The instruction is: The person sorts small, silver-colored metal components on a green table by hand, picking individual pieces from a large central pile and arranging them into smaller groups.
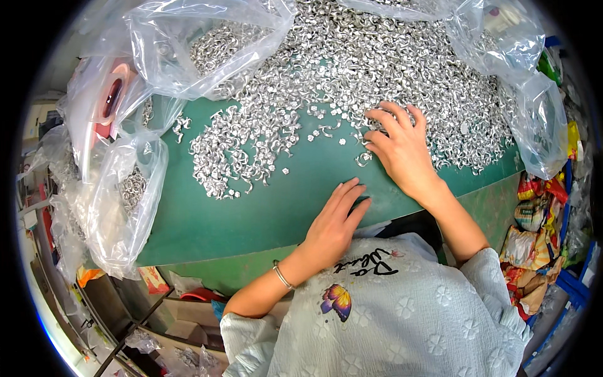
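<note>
My worktop is covered with a smooth green mat. Beyond my hands, a wide heap of small silvery metal pieces spreads across it, thinning to loose strays just ahead of my right hand, which rests at the heap's near edge. My left hand lies flat on bare green near the front edge. Off to the left of my hands, clear plastic bags slump on the worktop, some holding more metal pieces.
</note>
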The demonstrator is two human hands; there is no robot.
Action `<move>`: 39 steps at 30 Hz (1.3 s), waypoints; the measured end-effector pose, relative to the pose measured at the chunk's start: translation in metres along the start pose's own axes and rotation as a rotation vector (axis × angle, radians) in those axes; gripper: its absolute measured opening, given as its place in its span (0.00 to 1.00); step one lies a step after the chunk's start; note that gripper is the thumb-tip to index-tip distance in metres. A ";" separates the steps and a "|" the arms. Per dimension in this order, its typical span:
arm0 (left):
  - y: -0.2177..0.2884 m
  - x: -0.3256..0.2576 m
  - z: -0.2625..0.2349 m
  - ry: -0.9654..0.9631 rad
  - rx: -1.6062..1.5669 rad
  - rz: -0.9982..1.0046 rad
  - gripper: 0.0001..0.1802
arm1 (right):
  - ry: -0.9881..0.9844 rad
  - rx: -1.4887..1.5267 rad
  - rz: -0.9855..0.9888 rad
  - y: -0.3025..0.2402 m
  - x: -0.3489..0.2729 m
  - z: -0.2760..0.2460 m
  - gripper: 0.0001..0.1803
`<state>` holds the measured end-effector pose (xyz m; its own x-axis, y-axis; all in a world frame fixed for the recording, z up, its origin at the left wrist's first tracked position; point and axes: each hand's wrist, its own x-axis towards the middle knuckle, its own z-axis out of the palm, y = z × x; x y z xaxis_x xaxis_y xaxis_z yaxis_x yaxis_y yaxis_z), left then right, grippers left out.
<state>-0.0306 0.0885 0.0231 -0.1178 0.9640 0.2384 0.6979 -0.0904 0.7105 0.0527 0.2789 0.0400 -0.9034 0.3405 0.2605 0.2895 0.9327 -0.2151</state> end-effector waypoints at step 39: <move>-0.002 0.001 -0.003 0.098 -0.051 -0.115 0.24 | 0.147 0.105 0.023 0.003 -0.005 0.000 0.14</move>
<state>-0.0336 0.0885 0.0240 -0.2646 0.9401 0.2150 0.6396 0.0042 0.7687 0.0580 0.2801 0.0378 -0.8388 0.3829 0.3870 0.2685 0.9094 -0.3176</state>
